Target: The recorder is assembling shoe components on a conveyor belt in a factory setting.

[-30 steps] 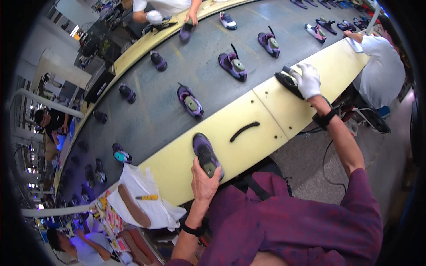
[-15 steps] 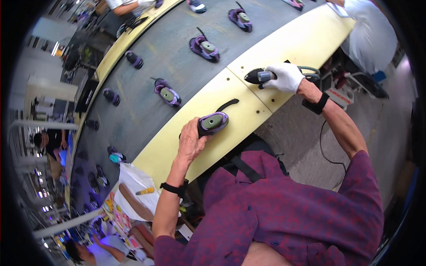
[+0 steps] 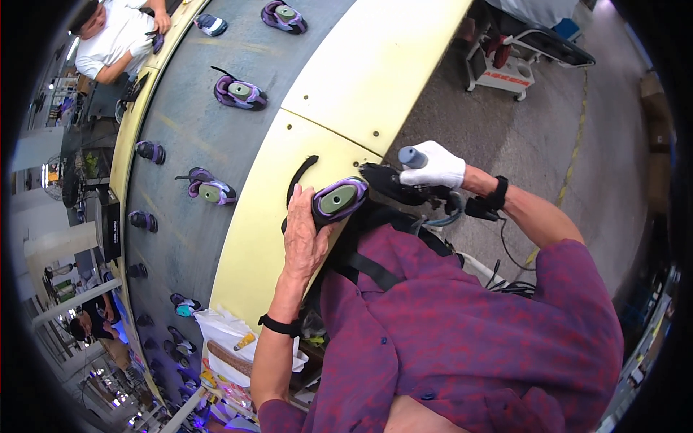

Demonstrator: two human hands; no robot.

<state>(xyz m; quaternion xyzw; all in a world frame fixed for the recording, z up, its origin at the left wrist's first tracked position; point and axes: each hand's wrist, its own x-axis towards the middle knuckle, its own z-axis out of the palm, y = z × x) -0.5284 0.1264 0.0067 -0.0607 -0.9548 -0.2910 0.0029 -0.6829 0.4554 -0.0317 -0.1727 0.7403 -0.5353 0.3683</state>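
My bare left hand (image 3: pixel 304 234) is closed around a black and purple shoe (image 3: pixel 341 200) with a green last inside. The shoe is tilted at the near edge of the cream table (image 3: pixel 271 216), its last facing up. A black strap (image 3: pixel 303 175) sticks out beyond my fingertips onto the tabletop. My right hand (image 3: pixel 439 166), in a white glove, grips the grey cylindrical handle of a black iron (image 3: pixel 390 183). The iron's pointed tip is close to the shoe's right side, past the table edge; whether they touch I cannot tell.
Beyond the table, a grey conveyor belt (image 3: pixel 184 245) carries several similar shoes, such as one purple shoe (image 3: pixel 240 92). A person (image 3: pixel 108 43) works across the belt. White paper (image 3: pixel 220 332) lies at the table's left end. A white wheeled cart (image 3: pixel 505 76) stands on the floor, far right.
My view has turned to the right. The iron has come from over the tabletop to beside the shoe. The shoe has moved to the table's near edge and been tilted.
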